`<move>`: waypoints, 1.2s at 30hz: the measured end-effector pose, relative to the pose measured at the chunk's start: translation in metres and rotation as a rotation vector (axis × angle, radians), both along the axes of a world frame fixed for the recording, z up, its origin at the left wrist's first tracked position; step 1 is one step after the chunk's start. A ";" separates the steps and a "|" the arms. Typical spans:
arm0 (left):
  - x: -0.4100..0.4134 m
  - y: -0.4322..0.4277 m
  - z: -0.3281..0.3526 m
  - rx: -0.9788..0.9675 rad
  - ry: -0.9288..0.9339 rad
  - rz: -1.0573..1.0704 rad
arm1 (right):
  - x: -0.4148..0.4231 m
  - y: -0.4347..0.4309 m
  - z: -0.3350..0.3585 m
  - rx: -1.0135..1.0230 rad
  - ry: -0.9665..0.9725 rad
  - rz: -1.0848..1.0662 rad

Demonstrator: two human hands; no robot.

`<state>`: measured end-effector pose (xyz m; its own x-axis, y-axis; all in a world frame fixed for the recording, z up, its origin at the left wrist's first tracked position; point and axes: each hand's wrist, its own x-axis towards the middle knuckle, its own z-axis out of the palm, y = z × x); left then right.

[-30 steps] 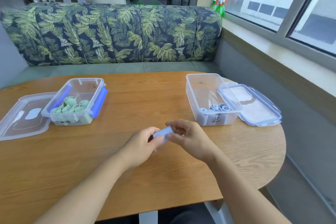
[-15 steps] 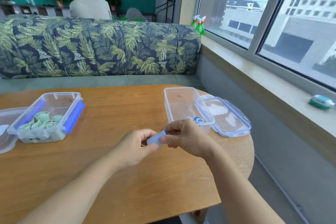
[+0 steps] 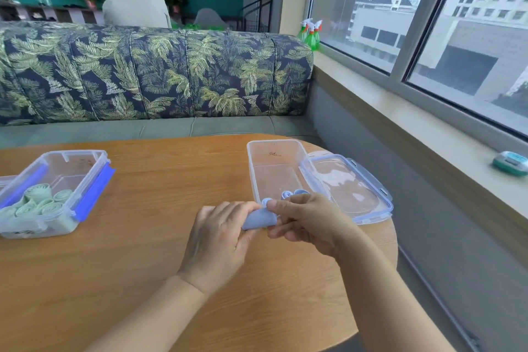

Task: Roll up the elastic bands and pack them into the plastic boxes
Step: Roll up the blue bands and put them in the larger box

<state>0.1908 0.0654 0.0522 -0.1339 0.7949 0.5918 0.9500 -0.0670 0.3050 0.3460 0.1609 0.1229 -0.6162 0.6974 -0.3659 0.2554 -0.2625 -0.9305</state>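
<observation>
- Elastic band (image 3: 258, 220), pale blue and partly rolled, is sitting between both hands just above the worktop (image 3: 160, 180), by the near end of the right box (image 3: 274, 163).
- Left hand (image 3: 220, 240) is curling its fingers (image 3: 237, 208) around the band's left end, while the right hand (image 3: 308, 223) is pinching the right end.
- Blue rolls (image 3: 288, 194) are lying at the right box's near end. Its lid (image 3: 348, 188) is lying against its right side, almost reaching the worktop's rounded right edge.
- Left box (image 3: 57, 191), holding green rolls (image 3: 37, 203), is standing well apart, with bare wood stretching between the boxes.
</observation>
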 end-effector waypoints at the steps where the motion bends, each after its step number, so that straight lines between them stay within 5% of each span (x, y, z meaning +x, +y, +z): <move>1: 0.002 0.005 0.001 0.002 -0.003 0.008 | 0.000 0.004 0.001 0.025 0.004 -0.017; 8: -0.004 0.022 -0.010 -0.014 -0.248 0.076 | 0.012 0.054 0.034 0.404 -0.180 -0.118; 11: -0.026 0.015 -0.028 -0.108 -0.356 0.258 | 0.013 0.097 0.051 0.752 -0.534 -0.123; 16: -0.041 -0.005 -0.065 -0.392 -0.311 0.390 | -0.018 0.134 0.039 0.941 -1.000 0.158; 36: -0.042 -0.004 -0.072 -0.485 -0.183 0.339 | -0.064 0.174 -0.012 1.092 -1.177 0.745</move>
<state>0.1491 0.0611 -0.0197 -0.4914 0.8630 0.1173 0.8234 0.4165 0.3854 0.2824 0.3348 0.1113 -0.6647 0.6241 -0.4106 0.6203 0.7674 0.1622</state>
